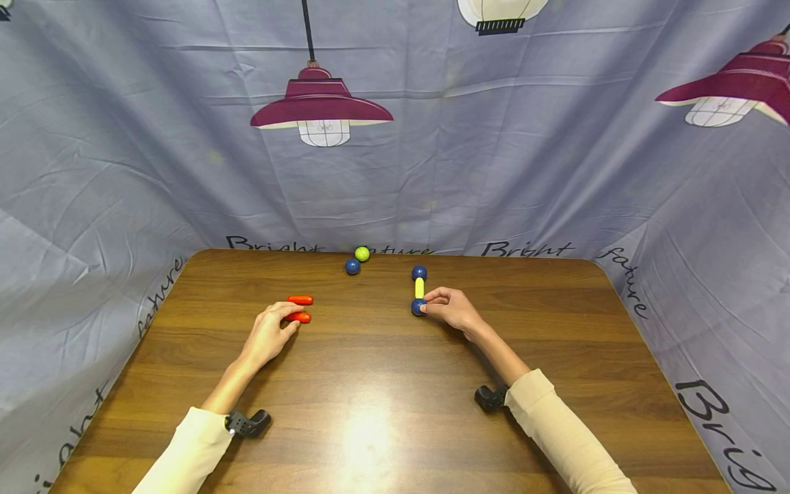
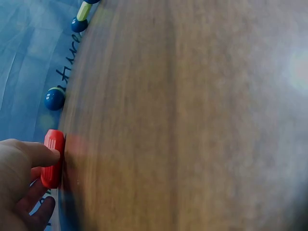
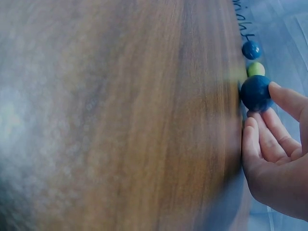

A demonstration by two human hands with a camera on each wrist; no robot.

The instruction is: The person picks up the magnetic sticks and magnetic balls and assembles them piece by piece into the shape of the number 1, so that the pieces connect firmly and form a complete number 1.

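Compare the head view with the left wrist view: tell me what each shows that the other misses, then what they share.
Only the head view shows the right hand pinching the near blue end of the yellow-and-blue dumbbell piece, a second orange piece, the green ball and the lamp-print cloth.

Only the left wrist view shows, close up, a fingertip pressed on the orange piece.

Both show the left hand on an orange piece, the loose blue ball and the wooden table.

Both arms wear long cream sleeves (image 1: 191,449) ending short of the wrists, each wrist carrying a small black camera mount (image 1: 248,423), and both hands are bare.
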